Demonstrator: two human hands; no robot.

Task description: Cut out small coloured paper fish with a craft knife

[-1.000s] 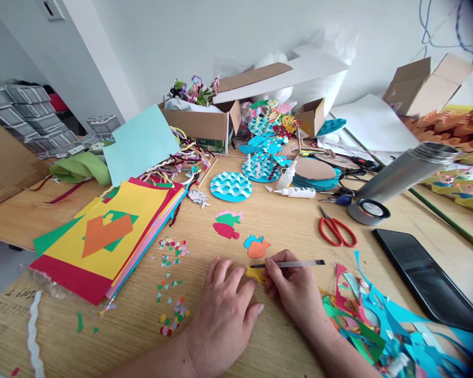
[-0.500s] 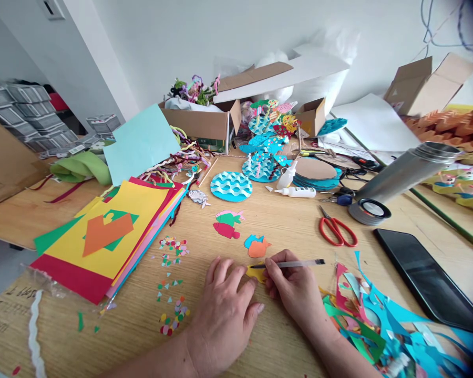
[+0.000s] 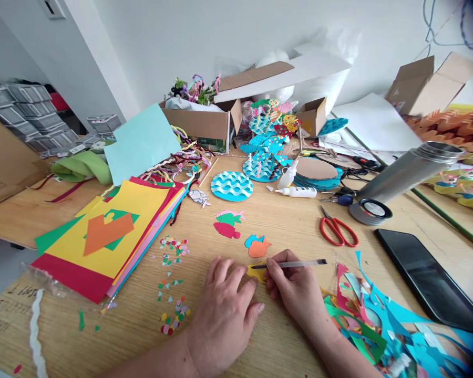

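My right hand (image 3: 291, 283) grips a slim pen (image 3: 299, 263), its dark tip over a small yellow paper piece (image 3: 257, 271). Fingers of my left hand (image 3: 226, 310) are spread flat on the table, the fingertips touching the yellow piece's left edge. Part of that piece is hidden under my fingers. Just beyond it lie an orange fish cutout (image 3: 259, 248) and a blue one (image 3: 251, 240), overlapping. Farther off are a green fish cutout (image 3: 229, 218) and a red one (image 3: 225, 229).
Coloured paper sheets (image 3: 142, 210) lie at the left, beside confetti (image 3: 177, 315). Red-handled scissors (image 3: 337, 231), a phone (image 3: 421, 273) and paper scraps (image 3: 390, 320) are at the right. A steel bottle (image 3: 410, 170), glue bottles (image 3: 299, 192) and a wave-patterned disc (image 3: 232, 186) stand or lie farther back.
The pen and my right hand have shifted very slightly to the right. My left hand looks unmoved.
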